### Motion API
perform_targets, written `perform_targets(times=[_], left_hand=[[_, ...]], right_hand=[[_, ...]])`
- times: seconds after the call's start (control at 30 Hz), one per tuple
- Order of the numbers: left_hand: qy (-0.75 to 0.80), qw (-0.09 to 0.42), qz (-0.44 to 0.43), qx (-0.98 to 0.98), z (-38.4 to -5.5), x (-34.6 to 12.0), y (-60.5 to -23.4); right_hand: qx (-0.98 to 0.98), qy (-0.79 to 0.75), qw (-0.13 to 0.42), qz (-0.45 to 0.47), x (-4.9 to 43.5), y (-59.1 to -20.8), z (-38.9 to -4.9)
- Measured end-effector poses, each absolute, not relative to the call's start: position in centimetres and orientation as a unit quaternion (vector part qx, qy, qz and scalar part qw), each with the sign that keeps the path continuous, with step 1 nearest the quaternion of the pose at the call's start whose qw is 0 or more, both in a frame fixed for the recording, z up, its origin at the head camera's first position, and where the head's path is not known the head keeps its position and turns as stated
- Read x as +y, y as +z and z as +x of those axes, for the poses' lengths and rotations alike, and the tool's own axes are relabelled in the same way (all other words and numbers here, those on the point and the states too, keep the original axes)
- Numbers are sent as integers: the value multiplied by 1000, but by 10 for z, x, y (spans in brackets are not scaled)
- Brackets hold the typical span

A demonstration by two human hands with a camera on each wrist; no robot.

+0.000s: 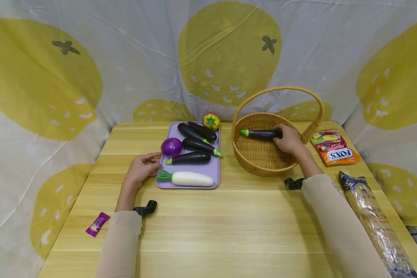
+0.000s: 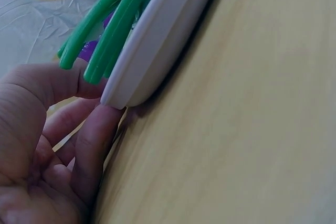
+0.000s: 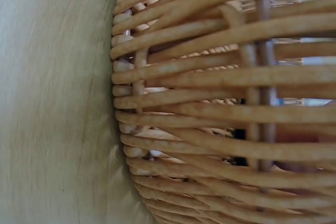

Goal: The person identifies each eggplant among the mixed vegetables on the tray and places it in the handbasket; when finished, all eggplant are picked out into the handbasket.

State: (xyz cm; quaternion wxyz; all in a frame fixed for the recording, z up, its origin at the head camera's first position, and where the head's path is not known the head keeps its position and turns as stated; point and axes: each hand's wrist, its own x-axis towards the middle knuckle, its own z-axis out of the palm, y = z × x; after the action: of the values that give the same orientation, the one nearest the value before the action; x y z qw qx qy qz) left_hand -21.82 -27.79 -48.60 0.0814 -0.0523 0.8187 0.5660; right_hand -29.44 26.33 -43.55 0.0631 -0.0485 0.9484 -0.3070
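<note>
In the head view my right hand (image 1: 287, 139) reaches into the wicker basket (image 1: 260, 166) and grips a dark eggplant (image 1: 260, 134) by its thick end; the green cap points left. The basket's weave (image 3: 210, 93) hides most of that hand in the right wrist view. My left hand (image 1: 144, 168) is at the left edge of the lilac tray (image 1: 187, 187), its fingers at the rim (image 2: 152, 40). On the tray are several eggplants (image 1: 191, 158), a purple onion (image 1: 172, 146) and a white radish (image 1: 192, 178) with green leaves (image 2: 105, 30).
A yellow pepper-like vegetable (image 1: 211, 121) is at the tray's back right corner. Right of the basket lie a Fox's candy bag (image 1: 335, 148) and a long clear package (image 1: 375, 220). A small purple packet (image 1: 97, 224) lies front left. The basket's tall handle (image 1: 279, 88) arches above it.
</note>
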Motion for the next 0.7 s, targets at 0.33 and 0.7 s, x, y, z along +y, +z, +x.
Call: perform_targets(times=[0.33,0.7], left_hand=[[569,105,-61,813,-213,-273,-471],[563,107,-59,818,-206,-266,-454]], right_hand=[[938,-336,22,-76,264,-420,-269],[910,-399,-16,-112,245,-413,-233]])
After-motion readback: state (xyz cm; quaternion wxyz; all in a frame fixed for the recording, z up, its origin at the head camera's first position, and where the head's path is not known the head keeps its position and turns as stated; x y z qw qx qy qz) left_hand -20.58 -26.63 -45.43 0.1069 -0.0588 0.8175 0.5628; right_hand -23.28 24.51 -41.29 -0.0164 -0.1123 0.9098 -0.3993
